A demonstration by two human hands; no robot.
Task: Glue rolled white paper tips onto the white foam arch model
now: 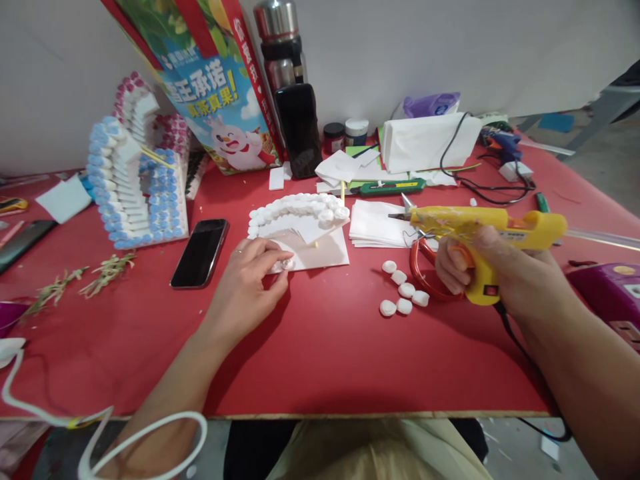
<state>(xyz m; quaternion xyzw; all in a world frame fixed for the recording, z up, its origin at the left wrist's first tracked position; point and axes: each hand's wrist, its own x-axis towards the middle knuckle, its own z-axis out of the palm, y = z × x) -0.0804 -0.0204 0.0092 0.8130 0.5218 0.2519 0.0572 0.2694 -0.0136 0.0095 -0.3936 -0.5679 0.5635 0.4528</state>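
Observation:
My right hand (493, 267) grips a yellow hot glue gun (470, 223), its nozzle pointing left above a stack of white paper (383, 223). With thumb and fingers my left hand (250, 270) pinches a small white puff (284, 265), like a cotton ball, at the near edge of a white board model (333, 257). Rows of similar white puffs (295, 205) cover the model's curved back part. Loose puffs (405, 291) lie on the red table between my hands. Red-handled scissors or pliers (425, 270) lie partly behind the glue gun and my right fingers.
A phone (199, 253) lies left of my left hand. Behind it stands a blue-and-white puff-covered model (135, 193). A gift box (210, 87), a flask (280, 47) and an upright black phone (299, 130) line the wall. A green cutter (385, 187) lies behind the paper.

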